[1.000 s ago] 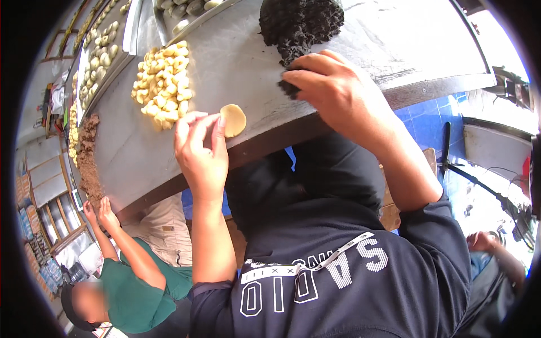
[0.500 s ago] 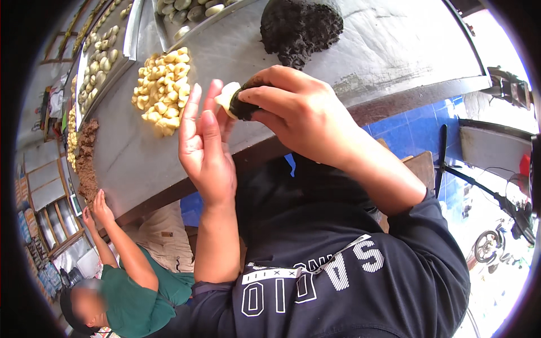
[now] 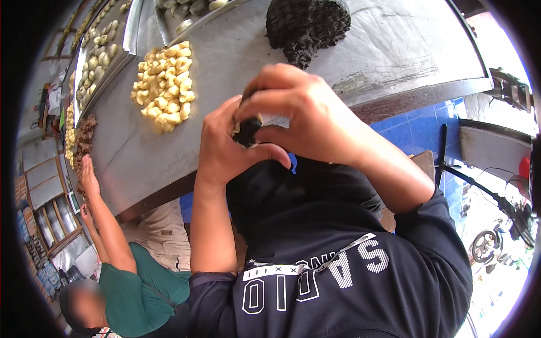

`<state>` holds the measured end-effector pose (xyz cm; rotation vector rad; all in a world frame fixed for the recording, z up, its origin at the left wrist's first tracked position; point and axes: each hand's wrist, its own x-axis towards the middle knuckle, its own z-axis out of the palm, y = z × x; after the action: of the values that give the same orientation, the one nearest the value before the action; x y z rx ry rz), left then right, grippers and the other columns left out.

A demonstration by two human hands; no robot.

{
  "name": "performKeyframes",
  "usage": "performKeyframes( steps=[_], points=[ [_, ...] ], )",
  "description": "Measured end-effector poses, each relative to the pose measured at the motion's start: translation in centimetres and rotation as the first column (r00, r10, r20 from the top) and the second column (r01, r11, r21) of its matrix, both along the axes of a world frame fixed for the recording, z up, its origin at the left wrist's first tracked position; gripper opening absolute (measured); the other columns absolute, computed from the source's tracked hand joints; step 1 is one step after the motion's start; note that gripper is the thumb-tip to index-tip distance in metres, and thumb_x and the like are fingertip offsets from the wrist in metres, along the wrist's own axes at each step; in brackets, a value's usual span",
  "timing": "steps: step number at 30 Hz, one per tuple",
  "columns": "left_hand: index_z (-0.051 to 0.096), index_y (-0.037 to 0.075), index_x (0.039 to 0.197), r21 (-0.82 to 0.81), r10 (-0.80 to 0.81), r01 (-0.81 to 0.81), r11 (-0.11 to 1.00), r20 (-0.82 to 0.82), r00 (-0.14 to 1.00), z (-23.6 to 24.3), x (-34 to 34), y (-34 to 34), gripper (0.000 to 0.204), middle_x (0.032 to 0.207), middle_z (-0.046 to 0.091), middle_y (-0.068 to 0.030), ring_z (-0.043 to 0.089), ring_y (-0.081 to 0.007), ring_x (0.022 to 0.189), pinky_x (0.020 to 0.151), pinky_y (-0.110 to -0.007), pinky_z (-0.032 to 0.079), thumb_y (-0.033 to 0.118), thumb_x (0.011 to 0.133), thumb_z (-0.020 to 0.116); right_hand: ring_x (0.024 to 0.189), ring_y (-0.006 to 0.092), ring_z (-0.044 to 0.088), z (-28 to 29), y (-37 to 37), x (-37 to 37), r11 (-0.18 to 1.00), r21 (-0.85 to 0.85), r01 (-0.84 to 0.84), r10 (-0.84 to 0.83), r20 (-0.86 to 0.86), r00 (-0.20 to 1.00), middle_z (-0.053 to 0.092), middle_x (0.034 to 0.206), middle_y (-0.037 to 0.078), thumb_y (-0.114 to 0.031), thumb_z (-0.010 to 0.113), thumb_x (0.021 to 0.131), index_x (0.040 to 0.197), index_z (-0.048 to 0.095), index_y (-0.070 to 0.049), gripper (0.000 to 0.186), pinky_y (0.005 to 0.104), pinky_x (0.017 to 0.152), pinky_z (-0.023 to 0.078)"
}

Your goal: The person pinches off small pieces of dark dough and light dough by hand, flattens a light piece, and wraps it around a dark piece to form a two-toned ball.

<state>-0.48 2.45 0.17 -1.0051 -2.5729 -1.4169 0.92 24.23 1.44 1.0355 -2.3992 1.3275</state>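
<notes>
Above the table's near edge, a piece of pale dough with black filling is held between my two hands. My left hand is wrapped round it from the left, thumb stretched out below. From the right, the bent fingers and thumb of my right hand close on the same piece, hiding much of it. Only a thin pale rim of dough shows beside the black. A heap of pale yellow dough pieces lies to the left on the table. Farther off, a large mound of black paste sits on the tabletop.
Metal trays of rounded dough balls stand at the far left. A co-worker in a green shirt has both hands at a row of brown paste. The table's dark edge runs in front of me; a black stand is at right.
My left hand has turned from open and upright to wrapping round the dough. My right hand has brought the black filling into it. The co-worker's hands have shifted along the brown paste.
</notes>
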Motion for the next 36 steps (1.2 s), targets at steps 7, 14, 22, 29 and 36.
performKeyframes(
  steps=[7,14,22,29,36],
  points=[
    [0.070,0.004,0.097,-0.130,0.106,-0.116,0.985,-0.080,0.991,-1.9,0.9,-0.3,0.071,0.075,0.062,-0.0037,0.064,-0.0224,0.069,0.067,-0.037,0.053,0.050,0.062,0.109,0.112,0.0348,0.071,0.0,-2.6,-0.1,0.974,0.030,0.223,-0.221,-0.054,0.974,0.074,0.119,0.011,-0.011,0.088,0.081,0.121,0.081,-0.011,0.041,0.0443,0.100,0.060],
    [0.068,0.005,0.116,0.414,-0.088,-0.195,0.889,0.572,0.815,0.0,0.9,-1.4,0.046,0.087,0.060,0.0041,0.048,-0.0066,0.069,0.063,-0.024,0.040,0.051,0.113,0.071,0.104,0.0348,0.073,-1.4,4.8,-2.8,0.772,0.390,0.502,-0.465,-0.192,0.864,0.070,0.104,0.012,-0.010,0.079,0.090,0.114,0.085,-0.013,0.025,0.0469,0.089,0.062],
    [0.065,0.004,0.119,0.476,-0.147,-0.191,0.858,0.585,0.798,-1.1,0.3,-3.2,0.048,0.099,0.060,-0.0083,0.049,-0.0116,0.075,0.067,-0.027,0.041,0.046,0.124,0.043,0.107,0.0351,0.070,-1.1,1.0,0.3,0.915,0.304,0.265,-0.226,-0.157,0.961,0.068,0.112,0.013,-0.009,0.070,0.091,0.096,0.075,-0.007,0.008,0.0461,0.090,0.062],
    [0.072,0.006,0.112,0.345,-0.040,-0.145,0.927,0.477,0.878,-1.2,0.9,-2.9,0.030,0.095,0.065,0.0004,0.049,-0.0029,0.074,0.067,-0.021,0.041,0.033,0.120,0.063,0.098,0.0463,0.074,-1.4,3.0,-1.2,0.934,0.052,0.354,-0.357,0.059,0.932,0.073,0.099,0.020,-0.003,0.074,0.097,0.119,0.067,-0.002,0.023,0.0518,0.087,0.060],
    [0.068,0.004,0.110,0.298,-0.019,-0.163,0.940,0.526,0.850,-0.4,1.1,-1.6,0.026,0.098,0.064,-0.0002,0.055,-0.0068,0.077,0.065,-0.023,0.045,0.013,0.098,0.090,0.099,0.0412,0.075,-2.0,3.7,-1.3,0.920,0.183,0.347,-0.362,0.059,0.930,0.075,0.106,0.018,-0.005,0.077,0.100,0.122,0.075,-0.003,0.022,0.0472,0.088,0.060]
  ],
)
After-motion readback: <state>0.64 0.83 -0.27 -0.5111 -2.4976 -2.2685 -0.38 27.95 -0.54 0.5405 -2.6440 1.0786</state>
